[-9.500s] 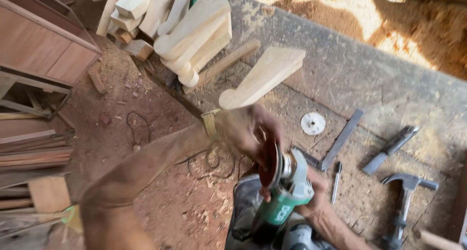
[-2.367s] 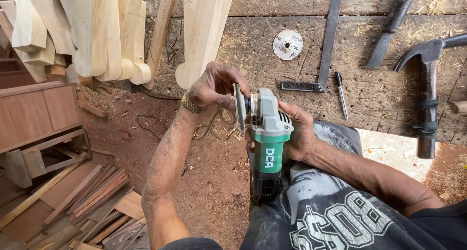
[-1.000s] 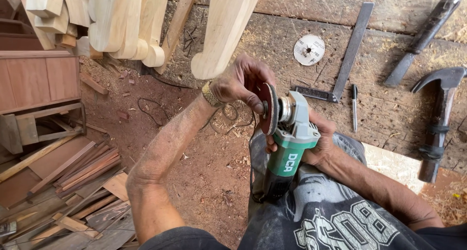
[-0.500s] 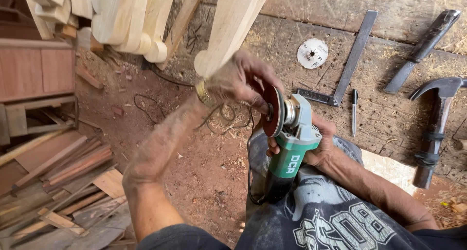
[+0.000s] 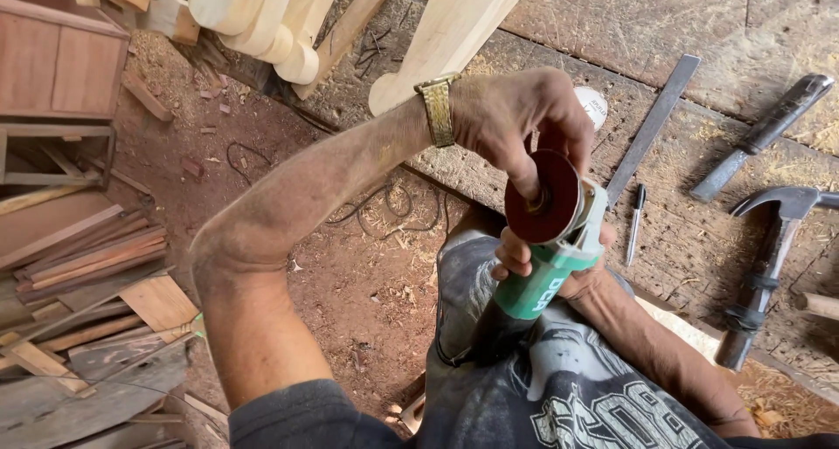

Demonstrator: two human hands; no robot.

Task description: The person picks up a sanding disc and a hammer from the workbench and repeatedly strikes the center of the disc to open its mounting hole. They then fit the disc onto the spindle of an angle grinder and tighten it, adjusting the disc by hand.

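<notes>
Looking down from my head, left to right: stacked wood offcuts [image 5: 79, 265] lie on the dirt at far left, with a brown cabinet [image 5: 61, 65] above them; pale shaped wooden legs [image 5: 271, 17] hang over the workbench edge at top. My left hand [image 5: 516, 121], gold watch [image 5: 437, 108] on the wrist, is curled over the reddish sanding disc [image 5: 546, 196], fingertips pinching at the disc's centre hub. Disc sits on the head of the green angle grinder [image 5: 546, 270], which is upright over my lap, disc face tilted toward me. My right hand [image 5: 559, 265] is wrapped tight around the grinder body from beneath, fingers showing on the near side. Behind the left hand, a white round disc [image 5: 596, 107] rests on the plank bench [image 5: 743, 21]. Further right on the bench: a flat metal bar [image 5: 654, 126], a small pen-like tool [image 5: 634, 224], a dark chisel [image 5: 765, 134], then a claw hammer [image 5: 769, 265] at the far right
</notes>
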